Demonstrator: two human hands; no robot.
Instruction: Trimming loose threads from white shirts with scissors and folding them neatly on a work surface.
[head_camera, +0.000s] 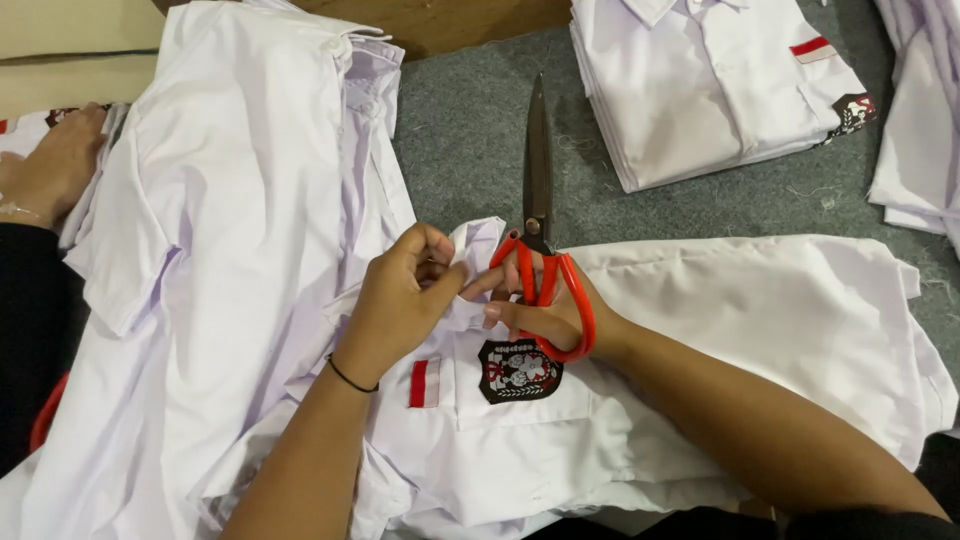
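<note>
A grey surface (480, 150) holds many white shirts. A big pile (230, 280) lies on the left. A folded stack (700, 90) sits at the top, well apart from the hands, and more shirts (920, 120) show at the right edge. One shirt (760, 340) lies spread out in the middle, right under the hands. It has a pocket with a dark badge (518, 371) and a small red and white patch (424, 383) beside it. The right hand (545, 310) is closed around the red handles of the scissors (538, 200). Their dark blades are shut and point away. The left hand (400, 300) pinches the shirt's cloth just beside the scissors. Another person's hand (50, 160) rests on cloth at the far left.
</note>
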